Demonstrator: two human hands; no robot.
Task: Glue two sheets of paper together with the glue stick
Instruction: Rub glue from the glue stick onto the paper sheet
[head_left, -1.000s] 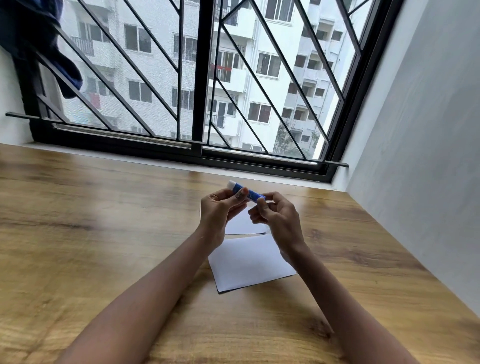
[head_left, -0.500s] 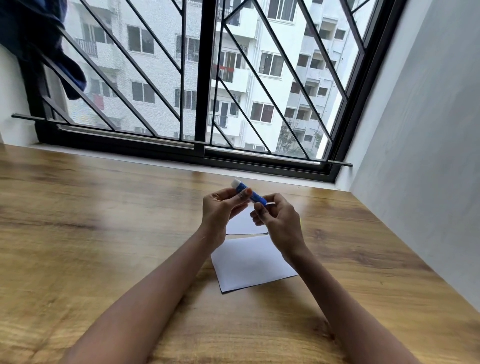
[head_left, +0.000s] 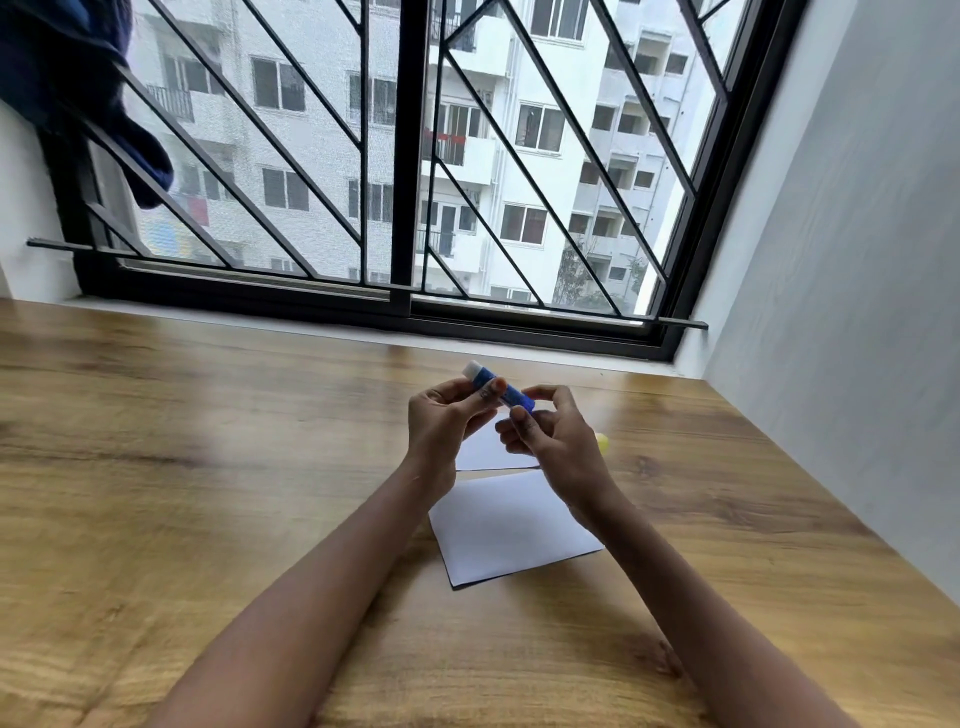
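One blue glue stick (head_left: 500, 388) pinched between both hands' fingers (head_left: 488, 391), above two white sheets (head_left: 511, 527) on the bench (head_left: 208, 467).

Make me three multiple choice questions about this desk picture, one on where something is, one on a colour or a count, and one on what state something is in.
1. Where does the nearer paper sheet lie?
A. On the wooden table, under the forearms
B. On the window sill
C. Against the grey wall

2. What colour is the glue stick body?
A. Red
B. Blue
C. Green

3. How is the glue stick held?
A. It lies flat on the table
B. One hand alone holds it
C. The left hand and right hand both hold it above the paper

Answers:
1 A, the white sheet rests flat on the wood between the arms.
2 B, the tube is blue with a white end.
3 C, fingers of both hands pinch the tube in the air.
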